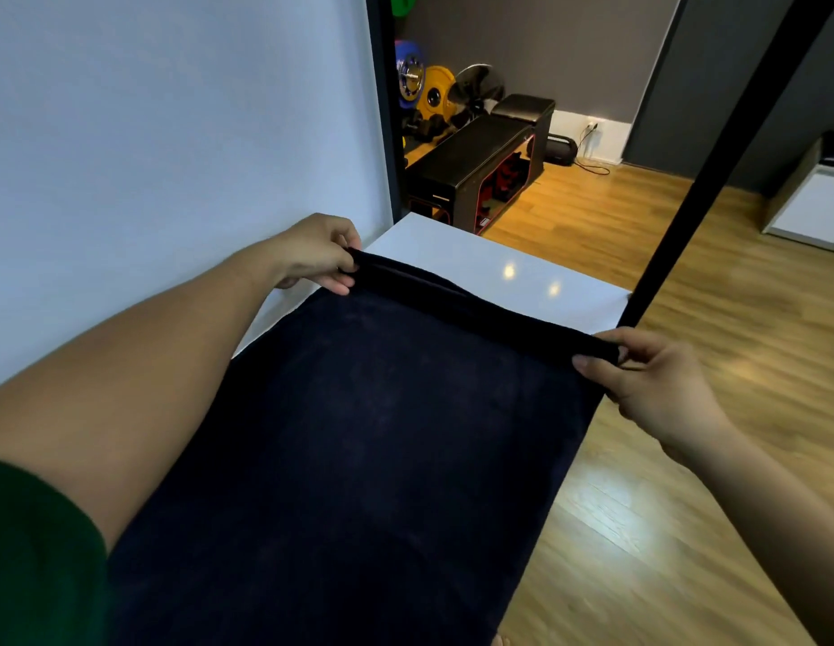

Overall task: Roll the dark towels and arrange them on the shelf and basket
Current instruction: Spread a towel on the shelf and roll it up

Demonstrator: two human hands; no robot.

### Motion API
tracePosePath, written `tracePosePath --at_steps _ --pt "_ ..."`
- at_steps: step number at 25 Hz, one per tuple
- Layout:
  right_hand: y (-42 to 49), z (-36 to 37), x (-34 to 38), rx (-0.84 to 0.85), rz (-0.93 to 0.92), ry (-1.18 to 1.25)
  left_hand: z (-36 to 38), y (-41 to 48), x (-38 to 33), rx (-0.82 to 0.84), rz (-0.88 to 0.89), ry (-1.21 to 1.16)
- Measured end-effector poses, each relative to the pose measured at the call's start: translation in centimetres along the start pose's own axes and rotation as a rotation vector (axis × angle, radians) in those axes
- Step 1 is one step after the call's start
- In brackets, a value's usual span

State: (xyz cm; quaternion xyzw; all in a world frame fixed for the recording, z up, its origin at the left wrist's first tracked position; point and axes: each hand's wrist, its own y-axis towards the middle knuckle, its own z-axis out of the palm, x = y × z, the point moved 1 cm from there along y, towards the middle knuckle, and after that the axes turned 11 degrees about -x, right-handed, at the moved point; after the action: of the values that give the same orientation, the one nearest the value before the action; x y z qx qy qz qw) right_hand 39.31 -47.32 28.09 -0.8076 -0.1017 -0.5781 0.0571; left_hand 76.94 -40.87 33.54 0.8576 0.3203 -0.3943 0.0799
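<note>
Head view: a dark towel (359, 435) lies spread flat along the white surface (499, 272), covering it from the near edge almost to the far edge. Only a strip of the surface at the far end shows bare. The towel's far edge is turned over into a narrow roll (475, 310) that runs across its width.

The left hand (321, 258) holds the roll's left end near the surface's far left corner, its fingers (345, 235) curled over the top and the thumb beneath. The right hand (652, 370) pinches the roll's right end at the surface's right edge, fingers behind and thumb in front.

A green sleeve (32, 552) shows at the lower left. A pale wall (172, 132) runs along the surface's left edge, and a black pole (713, 179) rises at its far right corner. A wooden floor (685, 482) lies to the right. Beyond the far edge stand a black bench (475, 165) and coloured weight plates (433, 90).
</note>
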Motion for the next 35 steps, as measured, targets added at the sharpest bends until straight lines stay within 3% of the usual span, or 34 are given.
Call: tracePosePath --at_steps 4,7,10,13,15,18,24,29,35 --pt "-0.2 -0.2 -1.6 -0.115 -0.544 -0.259 0.5 -0.2 2.6 -0.229 0.202 0.027" --pt "-1.3 -0.4 -2.3 -0.103 -0.916 -0.374 0.5 -0.6 4.3 -0.329 0.535 0.234" --pt "-1.2 -0.9 -2.5 -0.088 -1.147 -0.505 0.5 -1.9 5.4 -0.341 0.732 0.612" --pt "-2.0 -1.6 -2.8 0.005 -1.219 -0.624 0.0 -3.3 6.2 -0.350 0.795 0.702" --pt "-2.6 -1.9 -2.2 0.085 -1.128 -0.603 -0.5 -3.5 5.8 -0.212 0.844 0.792" --pt "-1.8 -1.7 0.6 0.164 -0.724 -0.416 -0.9 -2.2 2.9 -0.019 0.717 0.866" --pt "0.8 -2.0 1.8 0.284 -0.175 -0.405 -0.3 -0.1 -0.3 0.040 0.488 0.854" --pt "-0.4 -1.8 1.0 0.259 -0.028 -0.396 -0.6 -0.2 0.6 -0.025 0.450 0.665" --pt "-0.3 -1.8 2.0 0.309 0.000 -0.445 0.2 0.4 -0.5 0.159 0.711 1.047"
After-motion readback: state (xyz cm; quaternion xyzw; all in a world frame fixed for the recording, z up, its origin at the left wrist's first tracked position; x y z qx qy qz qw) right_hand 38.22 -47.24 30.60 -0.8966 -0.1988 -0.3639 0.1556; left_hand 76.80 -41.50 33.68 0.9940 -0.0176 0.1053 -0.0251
